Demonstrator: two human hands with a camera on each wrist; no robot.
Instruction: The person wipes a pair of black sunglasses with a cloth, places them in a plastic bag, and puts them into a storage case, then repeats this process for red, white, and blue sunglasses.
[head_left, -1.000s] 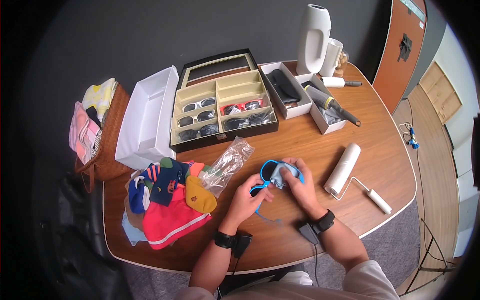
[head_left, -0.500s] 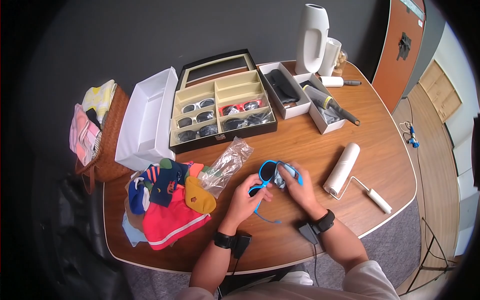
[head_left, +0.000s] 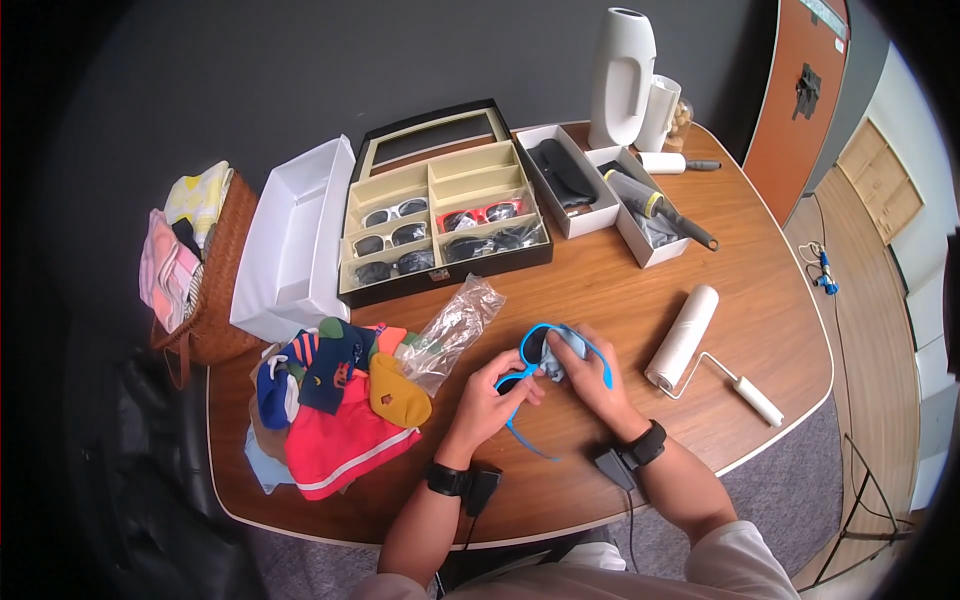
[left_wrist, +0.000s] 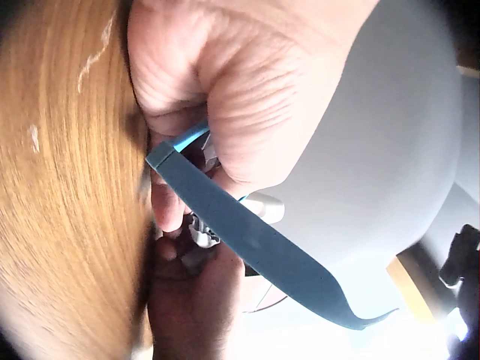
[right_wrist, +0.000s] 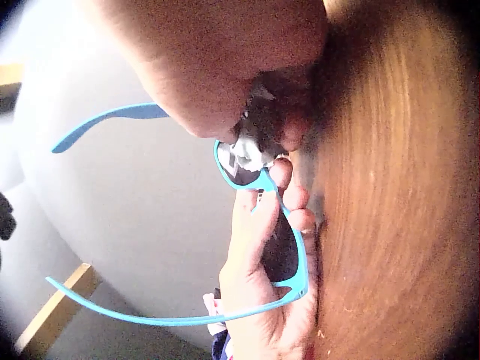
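Note:
Blue-framed sunglasses (head_left: 535, 347) with dark lenses are held between both hands over the table, temples unfolded toward the body. My left hand (head_left: 490, 402) grips the frame around the left lens and bridge, fingers behind and thumb in front, as the right wrist view shows. A crumpled light-blue cloth (head_left: 553, 367) is pinched in my right hand (head_left: 597, 388) against the right lens, thumb on the near side. In the left wrist view one temple (left_wrist: 247, 236) crosses in front of the hands. The right hand hides part of the cloth and right lens.
A heap of socks (head_left: 340, 410) and a clear plastic bag (head_left: 455, 335) lie left. Behind stand a sunglasses case (head_left: 447, 277), a white bin (head_left: 290, 240) and open boxes (head_left: 595, 222). To the right lie a white roll (head_left: 684, 338) and a small roller (head_left: 758, 401).
The sunglasses have tilted slightly, their left temple end shifting toward the body and the right temple showing more. My right hand has shifted a little with the cloth; the left keeps its grip.

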